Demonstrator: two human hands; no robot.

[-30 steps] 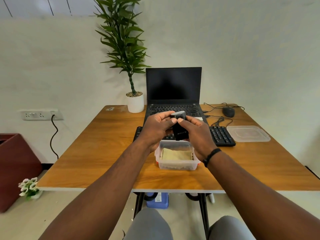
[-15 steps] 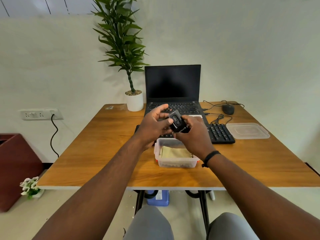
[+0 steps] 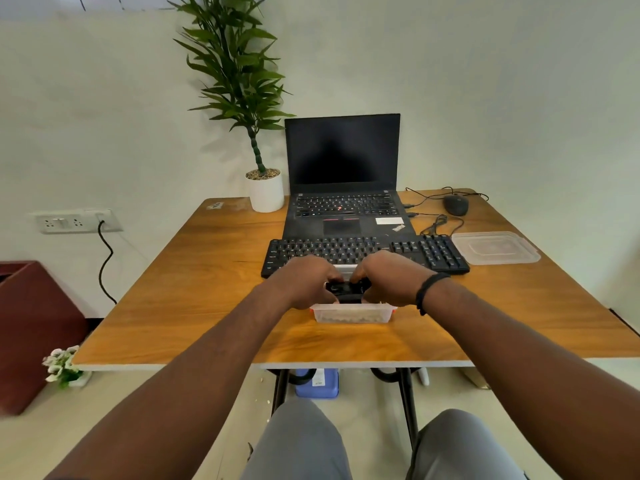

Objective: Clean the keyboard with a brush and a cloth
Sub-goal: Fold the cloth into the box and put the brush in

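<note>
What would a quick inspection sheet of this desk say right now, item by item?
Surface: wooden table, orange-brown grain.
Job's things: black keyboard in front of the laptop; small black object, probably the brush, above the clear tub; cloth not visible.
Clutter: clear lid, mouse, potted plant.
Grippers: left hand and right hand both grip the black object.
Cables: thin black leads right of laptop; wall cord from the socket.
Surroundings: pale wall, red-brown bin, small flowers on the floor.
</note>
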